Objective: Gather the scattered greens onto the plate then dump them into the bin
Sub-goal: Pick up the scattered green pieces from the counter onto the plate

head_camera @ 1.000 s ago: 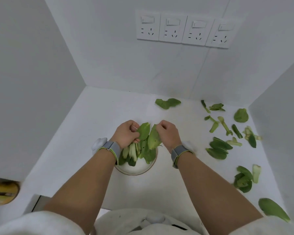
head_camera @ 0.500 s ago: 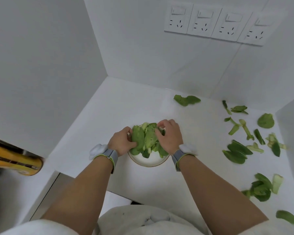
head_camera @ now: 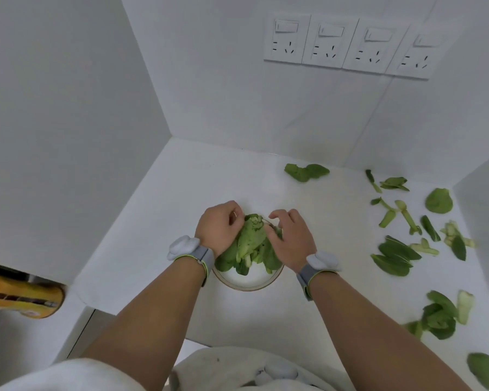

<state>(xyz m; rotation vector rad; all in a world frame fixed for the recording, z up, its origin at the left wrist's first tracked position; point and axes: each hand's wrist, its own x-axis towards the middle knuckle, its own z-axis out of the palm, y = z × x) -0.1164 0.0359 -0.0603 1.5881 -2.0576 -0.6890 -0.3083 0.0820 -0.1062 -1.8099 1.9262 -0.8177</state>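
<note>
Near bottom centre, white plate (head_camera: 247, 280) on the white worktop (head_camera: 158, 241), heaped with greens (head_camera: 250, 244). Left hand (head_camera: 218, 228) against the heap's left side, grip curled round the leaves. Right hand (head_camera: 291, 238) on the heap's right side, grip likewise curled onto the leaves. Right of frame, scattered leaves (head_camera: 394, 256) and stems loose on the worktop. Upper right, four wall sockets (head_camera: 347, 46). Lower left edge, yellow object (head_camera: 20, 297).
</note>
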